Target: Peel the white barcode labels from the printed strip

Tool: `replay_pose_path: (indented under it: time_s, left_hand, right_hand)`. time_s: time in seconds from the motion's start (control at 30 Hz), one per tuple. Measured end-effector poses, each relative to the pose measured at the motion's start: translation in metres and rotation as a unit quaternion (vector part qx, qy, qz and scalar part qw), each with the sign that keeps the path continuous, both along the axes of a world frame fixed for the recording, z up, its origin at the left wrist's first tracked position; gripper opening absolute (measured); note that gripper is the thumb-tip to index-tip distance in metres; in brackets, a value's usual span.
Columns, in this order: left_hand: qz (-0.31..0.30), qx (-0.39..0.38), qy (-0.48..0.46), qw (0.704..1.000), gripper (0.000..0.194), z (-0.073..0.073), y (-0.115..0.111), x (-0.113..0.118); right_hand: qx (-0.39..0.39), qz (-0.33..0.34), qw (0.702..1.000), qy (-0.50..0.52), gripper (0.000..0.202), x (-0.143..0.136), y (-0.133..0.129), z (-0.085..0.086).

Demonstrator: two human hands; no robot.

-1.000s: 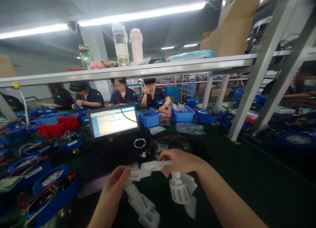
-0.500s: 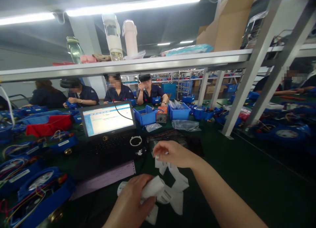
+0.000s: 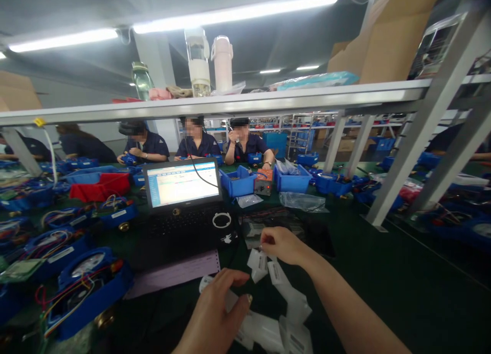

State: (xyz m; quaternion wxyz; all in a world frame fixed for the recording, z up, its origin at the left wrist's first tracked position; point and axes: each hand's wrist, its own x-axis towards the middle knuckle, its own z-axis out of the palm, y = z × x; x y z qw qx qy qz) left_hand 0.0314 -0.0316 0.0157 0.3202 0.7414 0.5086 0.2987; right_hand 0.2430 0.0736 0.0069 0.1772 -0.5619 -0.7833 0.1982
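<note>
Right hand: fingers pinched on the label strip's upper end, in front of the laptop
Left hand: fingers loosely spread over the strip's lower folds
Strip: trailing down across the green table

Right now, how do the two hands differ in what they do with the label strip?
The right hand is raised, pinching the upper end of the label strip at its fingers; the left hand is lower and nearer the camera, its fingers spread over the strip's crumpled lower part. The right hand is close to the laptop; the left is farther from it. Both are bare.
</note>
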Motion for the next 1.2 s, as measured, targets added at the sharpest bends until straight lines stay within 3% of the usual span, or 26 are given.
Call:
replay_pose_path:
  time_s: [0.17,0.43,0.73,1.03,1.2]
  left_hand:
    - [0.03,-0.027,-0.026,0.999,0.025,0.001,0.004,-0.002]
    - [0.042,-0.027,-0.038,0.998,0.024,-0.003,0.0,-0.007]
    - [0.042,-0.024,-0.038,0.998,0.023,-0.004,0.003,-0.007]
    - [0.038,-0.04,-0.081,0.995,0.028,-0.001,0.008,-0.005]
    - [0.017,-0.115,-0.235,0.965,0.041,0.009,0.013,0.008]
  right_hand:
    - [-0.009,-0.054,0.998,-0.021,0.015,0.001,0.004,-0.007]
    - [-0.066,-0.072,0.995,-0.016,0.019,0.003,0.011,-0.022]
    - [-0.075,-0.078,0.989,0.097,0.01,0.002,0.015,-0.03]
    - [-0.029,-0.029,0.944,0.327,0.017,-0.005,0.007,-0.004]
    - [-0.004,0.028,0.913,0.406,0.024,-0.018,-0.014,0.017]
